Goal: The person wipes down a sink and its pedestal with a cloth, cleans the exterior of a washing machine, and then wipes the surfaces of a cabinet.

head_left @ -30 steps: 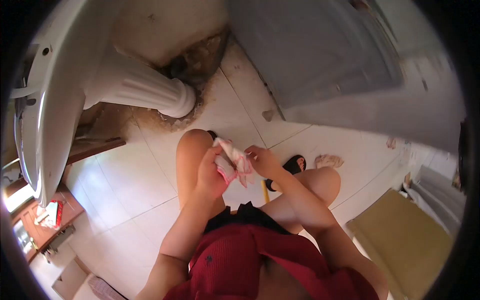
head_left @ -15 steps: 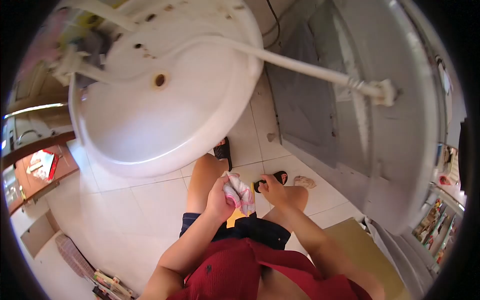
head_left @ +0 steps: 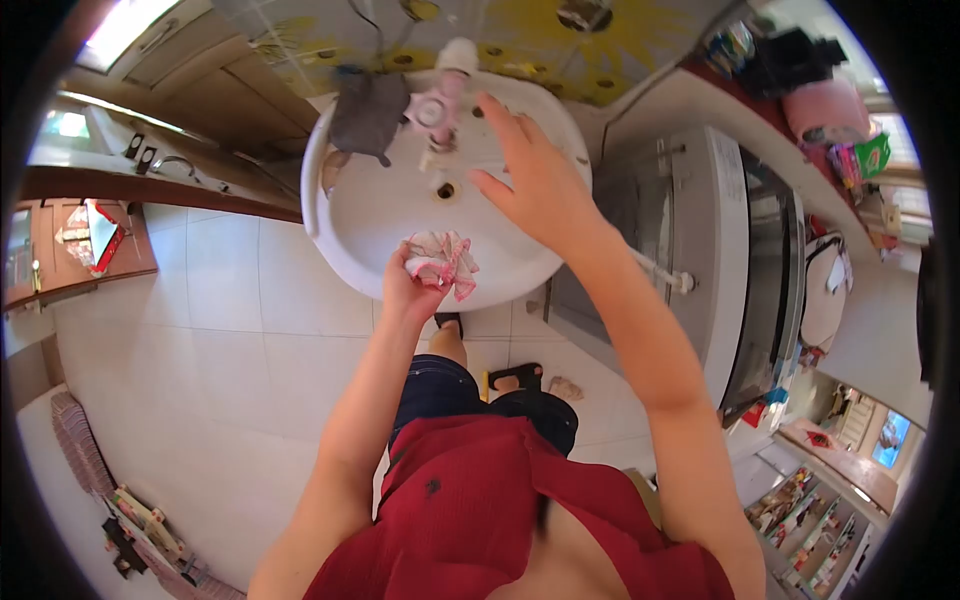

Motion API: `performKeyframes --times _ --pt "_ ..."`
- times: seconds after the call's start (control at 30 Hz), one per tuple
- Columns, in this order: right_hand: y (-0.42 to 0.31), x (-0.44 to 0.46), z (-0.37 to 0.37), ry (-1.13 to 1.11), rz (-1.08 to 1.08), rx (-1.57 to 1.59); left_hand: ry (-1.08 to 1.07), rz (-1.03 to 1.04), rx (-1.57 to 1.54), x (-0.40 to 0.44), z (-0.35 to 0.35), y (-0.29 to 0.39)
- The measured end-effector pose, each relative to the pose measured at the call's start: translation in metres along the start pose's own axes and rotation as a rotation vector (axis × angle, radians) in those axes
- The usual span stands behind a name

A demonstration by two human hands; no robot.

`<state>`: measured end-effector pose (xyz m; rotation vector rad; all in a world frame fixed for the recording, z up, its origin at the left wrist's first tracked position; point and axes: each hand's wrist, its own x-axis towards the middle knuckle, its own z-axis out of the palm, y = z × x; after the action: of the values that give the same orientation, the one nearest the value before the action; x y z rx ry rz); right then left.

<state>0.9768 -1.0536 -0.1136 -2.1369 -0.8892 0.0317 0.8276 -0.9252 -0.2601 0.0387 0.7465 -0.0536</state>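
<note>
1. Nearest us, our left hand [head_left: 402,288] has its thumb and fingers closed around a crumpled pink-and-white cloth [head_left: 440,262], which shows over the front rim of the washbasin; we cannot tell whether it touches the rim.
2. Our right hand [head_left: 545,195] reaches over the basin's right side, fingers spread and thumb well apart, with nothing visible in its grasp.
3. Below both hands is the white washbasin [head_left: 372,235], its drain hole [head_left: 446,190] uncovered; we see no water in it.
4. A dark grey cloth [head_left: 370,115] lies over its back left part, beside the pinkish tap [head_left: 432,112], which is just beside our right fingertips.
5. On the floor, a crumpled pale rag [head_left: 566,388] lies near our sandal [head_left: 518,378].
6. Farther right, an open shelf unit [head_left: 815,530] holds many small items, too small for us to name.
</note>
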Motion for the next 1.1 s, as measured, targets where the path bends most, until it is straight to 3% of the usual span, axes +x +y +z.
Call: performKeyframes --times 0.1,0.17,0.2,0.43,0.5,0.6,0.77,0.83,0.9,1.03,1.1 --pt "-0.022 0.064 0.016 -0.138 -0.161 -0.222 0.061 -0.001 -0.044 0.023 0.011 0.034" --pt "-0.025 0.075 0.018 -0.41 -0.036 -0.481 0.004 -0.053 -0.037 0.029 0.022 0.038" --pt "-0.027 0.08 0.023 -0.421 -0.034 -0.484 0.019 -0.017 0.025 0.033 0.024 0.043" --pt "-0.02 0.077 0.04 -0.311 -0.015 -0.458 -0.023 -0.162 -0.004 0.023 0.036 0.068" --pt "-0.02 0.074 0.044 -0.283 -0.016 -0.462 -0.136 -0.169 -0.057 0.01 0.034 0.068" --pt "-0.019 0.058 0.04 -0.099 -0.055 -0.385 -0.159 -0.178 -0.001 -0.003 0.034 0.065" --pt "0.01 -0.055 -0.006 -0.059 0.215 -0.197 -0.057 -0.235 0.099 -0.004 -0.019 0.091" --pt "0.024 -0.123 -0.025 -0.214 0.489 -0.229 -0.305 -0.276 0.168 0.014 -0.058 0.108" --pt "0.028 -0.199 -0.039 -0.254 0.679 -0.227 0.21 -0.16 0.34 0.008 -0.033 0.092" --pt "-0.006 -0.314 -0.056 -0.046 0.864 -0.144 0.006 -0.412 0.396 0.029 -0.022 0.044" --pt "-0.021 -0.34 -0.056 0.066 0.956 -0.056 0.145 -0.422 0.518 0.013 0.022 -0.009"
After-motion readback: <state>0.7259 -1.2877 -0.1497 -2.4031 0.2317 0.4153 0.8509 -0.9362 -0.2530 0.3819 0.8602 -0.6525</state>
